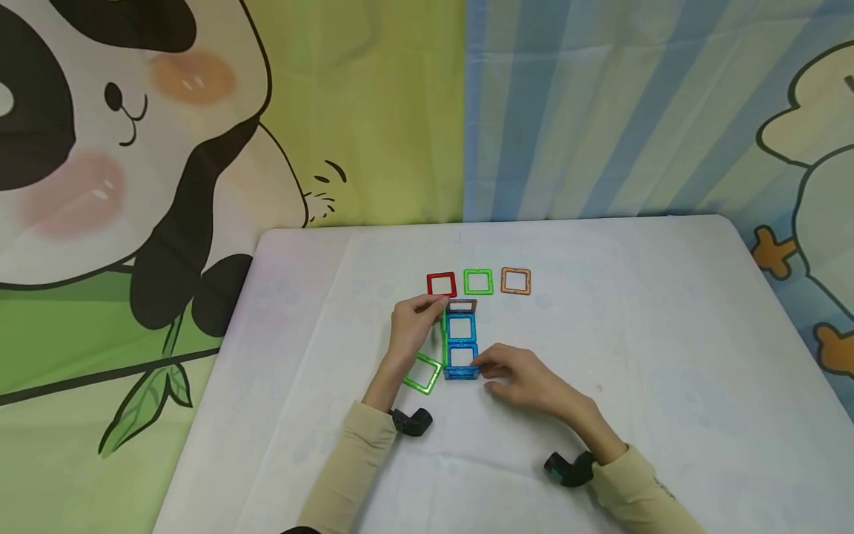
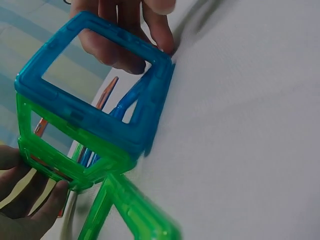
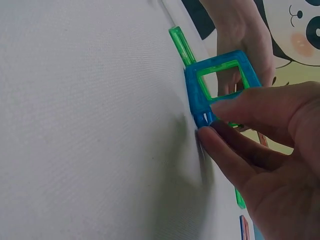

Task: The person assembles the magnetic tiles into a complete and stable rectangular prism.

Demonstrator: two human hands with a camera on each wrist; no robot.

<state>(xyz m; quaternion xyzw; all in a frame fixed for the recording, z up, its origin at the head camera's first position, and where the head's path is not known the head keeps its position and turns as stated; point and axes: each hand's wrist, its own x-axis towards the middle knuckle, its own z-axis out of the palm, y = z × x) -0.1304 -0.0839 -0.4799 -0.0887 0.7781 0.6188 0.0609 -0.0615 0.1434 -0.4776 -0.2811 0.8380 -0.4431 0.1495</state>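
Observation:
Two blue magnetic tiles [image 1: 462, 343] lie end to end on the table. A blue tile [image 2: 70, 110] stands upright at their near end, and a brownish tile [image 1: 462, 302] rises at the far end. Along the left side runs a wall of upright green tiles [image 1: 443, 337]. My left hand [image 1: 410, 326] pinches the far end of that wall between thumb and fingers. With its thumb and fingertips, my right hand [image 1: 523, 377] grips the lower corner of the near upright blue tile. Another green tile [image 1: 415, 386] touches the wall's near left corner.
Behind the structure, a red tile [image 1: 430, 285], a green tile [image 1: 467, 282] and an orange tile [image 1: 504, 281] lie in a row. The white-covered table [image 1: 667, 334] ends at a printed curtain [image 1: 400, 111].

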